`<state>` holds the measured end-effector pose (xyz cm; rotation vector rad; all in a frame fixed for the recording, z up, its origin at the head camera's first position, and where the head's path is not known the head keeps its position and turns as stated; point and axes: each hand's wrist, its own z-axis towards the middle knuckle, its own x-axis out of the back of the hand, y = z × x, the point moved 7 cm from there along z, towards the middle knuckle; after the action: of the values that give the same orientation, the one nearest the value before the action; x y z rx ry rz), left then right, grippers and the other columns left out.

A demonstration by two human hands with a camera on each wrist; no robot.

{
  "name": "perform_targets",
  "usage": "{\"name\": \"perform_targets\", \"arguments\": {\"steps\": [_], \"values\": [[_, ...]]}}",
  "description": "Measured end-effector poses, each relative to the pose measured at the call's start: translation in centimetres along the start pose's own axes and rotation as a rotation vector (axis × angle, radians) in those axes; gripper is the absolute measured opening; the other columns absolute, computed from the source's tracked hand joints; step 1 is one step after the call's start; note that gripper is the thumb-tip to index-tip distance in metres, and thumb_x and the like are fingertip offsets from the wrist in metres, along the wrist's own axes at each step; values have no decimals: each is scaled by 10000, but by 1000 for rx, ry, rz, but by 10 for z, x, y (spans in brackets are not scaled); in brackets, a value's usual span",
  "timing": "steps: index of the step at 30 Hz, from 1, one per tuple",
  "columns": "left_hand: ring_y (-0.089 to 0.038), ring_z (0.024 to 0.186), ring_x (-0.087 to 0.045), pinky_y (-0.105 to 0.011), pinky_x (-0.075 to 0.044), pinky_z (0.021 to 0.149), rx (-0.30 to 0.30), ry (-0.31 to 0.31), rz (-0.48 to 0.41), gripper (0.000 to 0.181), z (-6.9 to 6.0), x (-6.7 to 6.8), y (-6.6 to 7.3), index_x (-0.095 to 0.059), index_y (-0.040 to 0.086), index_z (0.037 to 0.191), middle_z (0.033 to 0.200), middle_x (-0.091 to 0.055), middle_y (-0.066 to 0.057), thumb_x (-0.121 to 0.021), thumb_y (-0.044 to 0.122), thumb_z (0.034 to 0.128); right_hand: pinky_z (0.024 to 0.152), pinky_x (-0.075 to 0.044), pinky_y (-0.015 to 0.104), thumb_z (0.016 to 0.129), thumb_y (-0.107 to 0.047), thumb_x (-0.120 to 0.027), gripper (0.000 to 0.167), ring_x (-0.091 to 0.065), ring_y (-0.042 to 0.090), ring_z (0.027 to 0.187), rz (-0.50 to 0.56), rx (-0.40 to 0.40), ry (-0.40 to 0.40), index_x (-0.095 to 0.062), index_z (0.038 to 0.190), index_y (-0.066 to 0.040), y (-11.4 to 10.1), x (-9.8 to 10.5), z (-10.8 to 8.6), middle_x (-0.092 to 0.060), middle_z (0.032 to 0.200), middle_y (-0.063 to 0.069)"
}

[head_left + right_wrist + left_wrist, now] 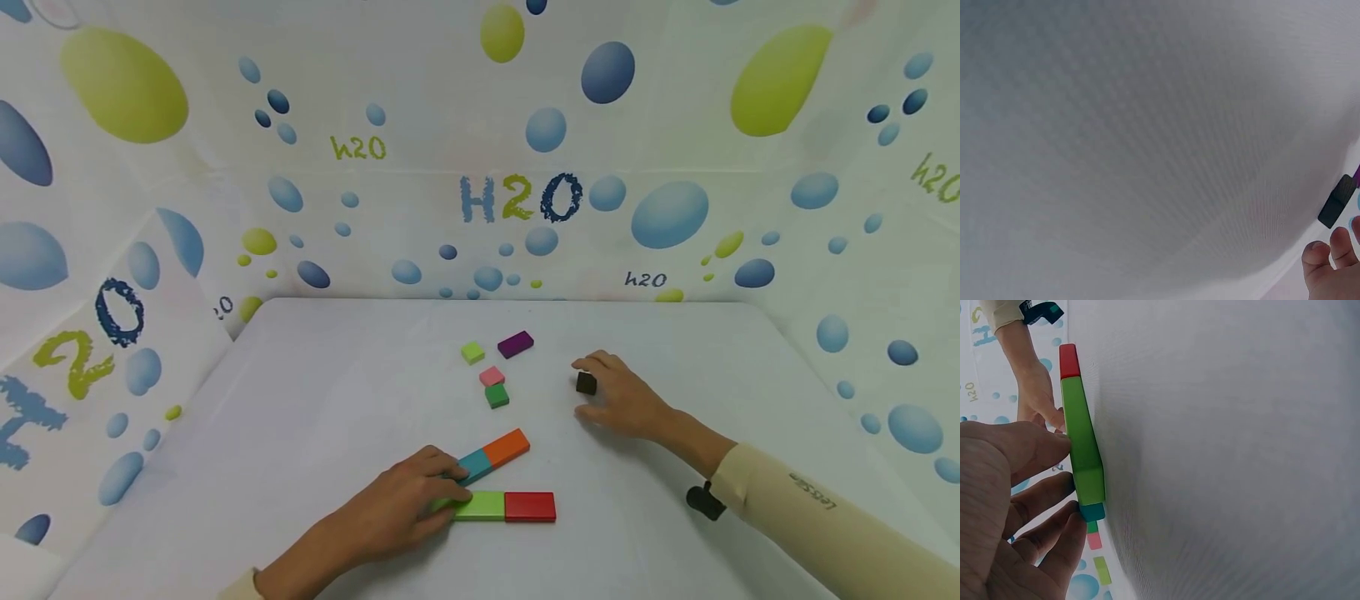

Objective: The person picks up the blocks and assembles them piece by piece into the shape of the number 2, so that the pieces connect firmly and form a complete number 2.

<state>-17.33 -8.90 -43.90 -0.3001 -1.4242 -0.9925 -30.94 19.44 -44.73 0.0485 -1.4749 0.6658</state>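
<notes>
In the head view, my left hand (408,504) rests on a light green block (483,507) and a teal block (474,467). Its thumb and fingertips touch the green block's upper side in the left wrist view, with other fingers near the teal block (1092,512). A red block (530,507) lies end to end with the green one, and an orange block (507,448) with the teal one. My right hand (622,400) is spread about a black block (587,383), thumb and fingers apart. The right wrist view shows a gap between the fingers and the black block (1337,201).
Beyond the two rows lie a dark green block (497,396), a pink block (492,377), a small light green block (472,353) and a purple block (516,344). They stand on a white table (337,375), with a patterned curtain (420,225) behind it.
</notes>
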Motion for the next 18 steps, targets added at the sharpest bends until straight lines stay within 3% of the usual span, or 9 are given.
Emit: {"name": "perform_targets", "arguments": {"steps": [18], "values": [[-104,1166,-567,-294,-544,959,-32,16,16,209,1,1,0,-790,206,1112,1218,-664,52,-754,161,910,1107,-439,500,920,-259,-745,622,-481,303,1327,0,-56,-16,-488,1445,-48,9,1,3,-511,1406,118]]}}
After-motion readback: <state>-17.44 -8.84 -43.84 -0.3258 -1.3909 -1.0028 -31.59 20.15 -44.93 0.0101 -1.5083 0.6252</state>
